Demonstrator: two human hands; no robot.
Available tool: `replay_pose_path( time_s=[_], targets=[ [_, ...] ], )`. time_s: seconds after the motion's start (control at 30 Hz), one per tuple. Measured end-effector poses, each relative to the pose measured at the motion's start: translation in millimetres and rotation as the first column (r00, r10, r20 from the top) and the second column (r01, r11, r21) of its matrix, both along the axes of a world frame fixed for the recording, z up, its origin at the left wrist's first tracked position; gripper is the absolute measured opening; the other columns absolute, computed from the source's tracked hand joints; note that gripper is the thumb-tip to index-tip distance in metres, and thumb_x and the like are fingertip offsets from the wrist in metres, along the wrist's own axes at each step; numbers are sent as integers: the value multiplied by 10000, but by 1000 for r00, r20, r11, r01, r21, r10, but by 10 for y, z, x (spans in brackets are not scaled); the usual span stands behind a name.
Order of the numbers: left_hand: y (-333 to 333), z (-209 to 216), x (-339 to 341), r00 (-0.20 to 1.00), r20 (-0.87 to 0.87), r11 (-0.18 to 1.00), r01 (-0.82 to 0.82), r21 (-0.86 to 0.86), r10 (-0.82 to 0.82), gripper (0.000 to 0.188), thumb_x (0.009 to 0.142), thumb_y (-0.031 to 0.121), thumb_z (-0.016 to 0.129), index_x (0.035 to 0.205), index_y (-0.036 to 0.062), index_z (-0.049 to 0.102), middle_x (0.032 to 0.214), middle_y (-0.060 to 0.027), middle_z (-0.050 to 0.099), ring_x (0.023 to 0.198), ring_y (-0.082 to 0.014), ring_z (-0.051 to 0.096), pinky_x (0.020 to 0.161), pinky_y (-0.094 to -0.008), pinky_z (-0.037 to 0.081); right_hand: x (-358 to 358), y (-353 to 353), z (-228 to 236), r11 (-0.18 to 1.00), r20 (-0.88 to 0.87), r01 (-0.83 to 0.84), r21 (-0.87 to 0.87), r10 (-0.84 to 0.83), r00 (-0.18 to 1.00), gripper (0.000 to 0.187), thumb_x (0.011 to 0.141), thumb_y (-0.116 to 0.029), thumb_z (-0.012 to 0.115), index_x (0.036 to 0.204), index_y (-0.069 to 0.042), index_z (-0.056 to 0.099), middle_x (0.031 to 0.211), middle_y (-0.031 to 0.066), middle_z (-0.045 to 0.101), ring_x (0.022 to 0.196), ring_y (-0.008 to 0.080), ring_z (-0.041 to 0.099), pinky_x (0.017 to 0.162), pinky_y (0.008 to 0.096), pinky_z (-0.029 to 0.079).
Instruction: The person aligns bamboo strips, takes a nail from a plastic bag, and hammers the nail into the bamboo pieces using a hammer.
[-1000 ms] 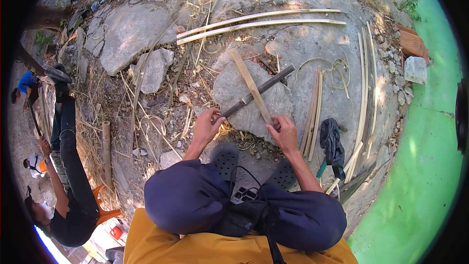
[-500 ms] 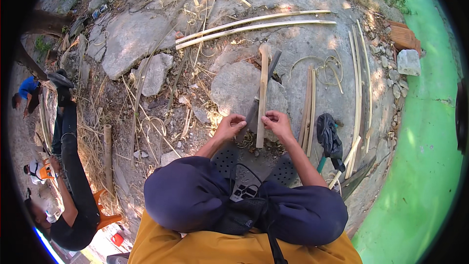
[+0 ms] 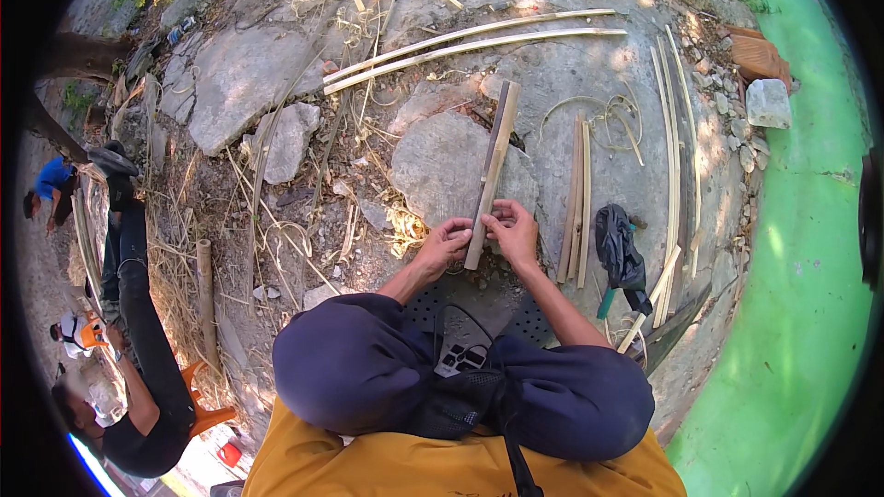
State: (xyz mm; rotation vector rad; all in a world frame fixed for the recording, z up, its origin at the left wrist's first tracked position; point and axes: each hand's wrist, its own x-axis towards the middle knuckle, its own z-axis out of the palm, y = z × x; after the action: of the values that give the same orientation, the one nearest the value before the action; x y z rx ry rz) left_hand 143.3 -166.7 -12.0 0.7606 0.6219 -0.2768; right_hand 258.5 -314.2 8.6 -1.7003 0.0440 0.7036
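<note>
- Left hand [image 3: 448,241] and right hand [image 3: 512,232] hold a dark strip [image 3: 498,118] against a brown strip [image 3: 500,149] — side by side
- Grey slab [image 3: 433,166] beyond the hands
- Black plastic bag [image 3: 620,253] to the right

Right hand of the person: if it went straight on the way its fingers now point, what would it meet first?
The right hand would first meet the light brown strip, which it seems to be touching. Beyond it, the dark strip and left hand seem to follow, though depth is unclear.
</note>
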Motion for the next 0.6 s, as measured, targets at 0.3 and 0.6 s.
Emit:
replay_pose_path(
  time_s=[0.3, 0.6],
  targets=[
    [24, 120, -3, 987, 18, 985, 158, -65, -157, 457, 1088, 246, 495, 1504, 62, 452, 1321, -97, 638, 1172, -220, 664, 972, -382, 580, 6, 18, 103, 997, 71, -61, -47, 64, 995, 402, 855, -84, 800, 1222, 10, 669, 940, 131, 743, 758, 160, 726, 604, 292, 619],
    [-17, 80, -23, 990, 90, 979, 121, -166, -107, 443, 1118, 281, 405, 1518, 91, 396, 1195, -74, 623, 996, -169, 641, 886, -347, 571, 15, 76, 162, 983, 154, -130, -131, 150, 977, 597, 860, -119, 794, 1411, -30, 583, 991, 157, 731, 795, 183, 731, 625, 315, 623]
  ],
)
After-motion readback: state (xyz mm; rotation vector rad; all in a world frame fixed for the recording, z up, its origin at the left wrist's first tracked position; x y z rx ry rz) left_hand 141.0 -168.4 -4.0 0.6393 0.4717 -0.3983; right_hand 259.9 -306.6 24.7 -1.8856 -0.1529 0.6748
